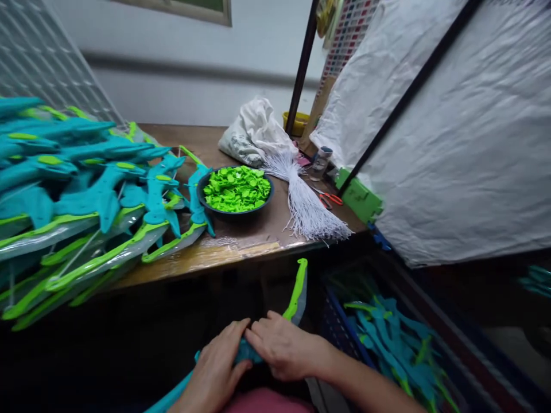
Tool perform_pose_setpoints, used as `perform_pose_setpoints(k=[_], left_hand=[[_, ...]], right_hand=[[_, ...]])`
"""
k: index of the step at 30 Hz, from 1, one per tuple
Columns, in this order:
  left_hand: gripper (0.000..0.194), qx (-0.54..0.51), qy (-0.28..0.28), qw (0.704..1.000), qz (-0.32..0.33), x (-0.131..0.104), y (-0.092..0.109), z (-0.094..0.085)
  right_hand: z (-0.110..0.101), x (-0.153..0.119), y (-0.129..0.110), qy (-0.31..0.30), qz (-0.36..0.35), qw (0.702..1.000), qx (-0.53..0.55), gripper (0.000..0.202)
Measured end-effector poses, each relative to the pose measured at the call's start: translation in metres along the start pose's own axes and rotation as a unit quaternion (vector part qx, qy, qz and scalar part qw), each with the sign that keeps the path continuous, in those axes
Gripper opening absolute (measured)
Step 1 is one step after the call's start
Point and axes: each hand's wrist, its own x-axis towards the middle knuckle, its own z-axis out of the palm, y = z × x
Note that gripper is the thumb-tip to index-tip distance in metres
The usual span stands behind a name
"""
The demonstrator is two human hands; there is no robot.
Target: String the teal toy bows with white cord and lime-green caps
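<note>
Below the table edge, close to my lap, both hands grip a teal and lime-green plastic toy bow. My left hand is closed around its teal body, with the thumb pointing right. My right hand presses beside it, fingers curled over the same part, and the two hands nearly touch. One green-edged limb sticks up beyond the right hand, while a teal length runs out to the lower left. My palms and fingers hide the middle of the bow.
Similar toy bows are heaped on the left of the table. A dark bowl holds small green pieces. Near it lie white strings, orange-handled scissors and a white sack. At lower right, a blue crate contains teal parts.
</note>
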Motion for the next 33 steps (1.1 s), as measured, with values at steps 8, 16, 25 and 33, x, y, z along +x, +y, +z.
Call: perform_pose_setpoints(k=[8, 16, 25, 33], left_hand=[[0.053, -0.003, -0.125, 0.991, -0.057, 0.009, 0.007, -0.027], [0.022, -0.032, -0.168, 0.981, -0.087, 0.028, 0.022, -0.062], [0.012, -0.078, -0.214, 0.971, -0.07, 0.063, 0.047, -0.09], [0.03, -0.303, -0.239, 0.917, -0.102, 0.096, 0.042, -0.118]], right_hand=[[-0.08, -0.015, 0.097, 0.412, 0.274, 0.865, 0.086, 0.03], [-0.068, 0.026, 0.221, 0.311, 0.519, 0.793, 0.075, 0.013], [-0.056, 0.041, 0.238, 0.23, 0.606, 0.758, 0.071, 0.024], [-0.064, 0.024, 0.235, 0.32, 0.578, 0.736, 0.148, 0.026]])
